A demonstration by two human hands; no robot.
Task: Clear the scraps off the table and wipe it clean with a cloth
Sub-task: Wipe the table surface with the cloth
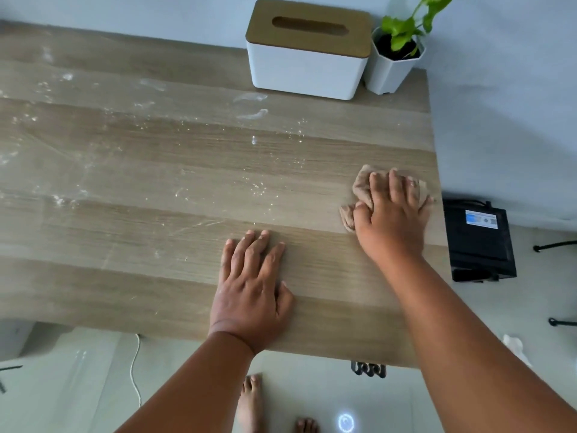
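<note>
This looks like a room in a home — plain, lived-in, nothing of a workshop or shop about it. A wood-grain table [156,189] stands pushed against a pale blue wall [499,104], and at its far edge sit a white tissue box with a wooden lid [307,57] and, touching it on the right, a small green plant in a white faceted pot [393,67]. The floor is laid in pale tiles [546,292], and the person stands on them with bare feet [249,401] — a homely sign. A black box with a label [477,242] rests on the floor beside the table, and a thin white cord [135,370] trails below its near edge.
</note>
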